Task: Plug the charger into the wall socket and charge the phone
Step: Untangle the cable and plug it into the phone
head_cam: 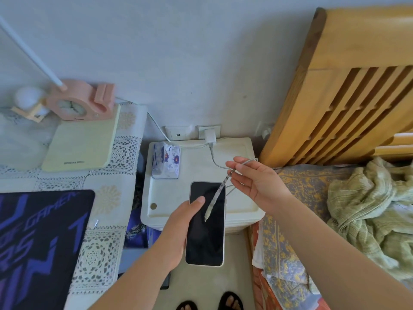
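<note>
A white charger point(210, 135) sits plugged into the wall socket point(202, 130) above a small white cabinet. Its cable point(215, 161) curves down and right into my right hand point(254, 182), which pinches it near the end. The wrapped cable end and plug tip point(214, 199) hang down over the phone's dark screen, apart from its port. My left hand point(178, 224) grips the white-edged phone point(205, 227) by its left side, thumb on the glass, holding it above the cabinet's front edge.
A tissue pack point(165, 162) lies on the white cabinet point(241, 198). To the left are a lace-covered table point(105, 247), a pink clock point(78, 104), a pale pad point(80, 146) and a dark mat point(38, 242). A wooden headboard point(348, 90) and bed point(290, 242) are to the right.
</note>
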A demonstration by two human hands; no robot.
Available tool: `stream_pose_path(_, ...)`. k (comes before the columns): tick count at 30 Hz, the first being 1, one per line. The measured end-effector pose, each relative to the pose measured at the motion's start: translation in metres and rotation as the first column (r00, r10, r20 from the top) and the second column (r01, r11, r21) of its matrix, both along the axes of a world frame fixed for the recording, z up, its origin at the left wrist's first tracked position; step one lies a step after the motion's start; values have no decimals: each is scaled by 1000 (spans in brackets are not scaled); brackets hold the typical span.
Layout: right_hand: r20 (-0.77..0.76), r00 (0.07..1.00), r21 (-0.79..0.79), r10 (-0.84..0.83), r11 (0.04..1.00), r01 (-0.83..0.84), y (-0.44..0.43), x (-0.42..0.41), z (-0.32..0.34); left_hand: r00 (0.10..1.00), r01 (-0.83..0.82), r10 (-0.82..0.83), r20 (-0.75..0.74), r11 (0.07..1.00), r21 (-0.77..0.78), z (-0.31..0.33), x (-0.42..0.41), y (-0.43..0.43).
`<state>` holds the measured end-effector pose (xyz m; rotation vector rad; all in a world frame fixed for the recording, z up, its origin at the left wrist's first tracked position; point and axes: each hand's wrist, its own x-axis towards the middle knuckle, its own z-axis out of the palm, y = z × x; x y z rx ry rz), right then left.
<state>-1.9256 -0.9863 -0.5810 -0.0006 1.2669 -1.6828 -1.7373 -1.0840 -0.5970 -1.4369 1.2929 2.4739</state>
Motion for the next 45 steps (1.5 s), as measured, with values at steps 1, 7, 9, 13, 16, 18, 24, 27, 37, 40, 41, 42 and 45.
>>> stream_pose_path(1,-3,1000,1,-3,1000,3,-1,-2,-1,1000,11,-11,0,1000,-18,-1,0,0)
stream_pose_path(7,14,1000,5,-19,1000,19,-2,-3,-4,997,76,-76,6,991,-111,-7,2,1)
stream_pose_path(9,14,1000,12,-23,1000,23,-2,-3,-5,998,65,-64,12,988,-137,-9,2,1)
stream_pose_path(13,-18,998,150,65,987,-61,3,-2,-2,1000,6,-4,15,990,-141,-7,0,-2)
stream_pose_path(16,-112,965,434,236,885,-166,10,5,7,998,-40,45,31,985,-170,-2,-4,-9)
stream_pose_path(18,-372,878,523,302,849,-70,17,14,12,997,-64,72,36,979,-192,2,-8,-15)
stream_pose_path(24,-920,58,388,388,922,-7,10,26,27,998,-64,69,10,969,-237,16,-21,-26)
stream_pose_path(27,-891,-156,443,427,892,-91,-10,22,34,999,-36,34,-14,969,-245,22,-25,-30)
stream_pose_path(37,-856,-278,470,435,880,-70,-56,6,27,997,69,-76,-18,968,-240,28,-44,-78)
stream_pose_path(40,-884,-220,430,413,902,-36,-72,6,28,999,42,-42,3,987,-158,29,-50,-97)
stream_pose_path(41,-896,-185,415,404,909,-24,-76,6,28,1000,0,1,15,996,-89,30,-52,-104)
stream_pose_path(42,-909,-139,398,392,917,-18,-79,7,29,998,-56,57,37,998,-34,29,-55,-112)
stream_pose_path(45,-937,32,347,347,938,3,-83,9,31,974,-214,212,77,977,10,24,-65,-134)
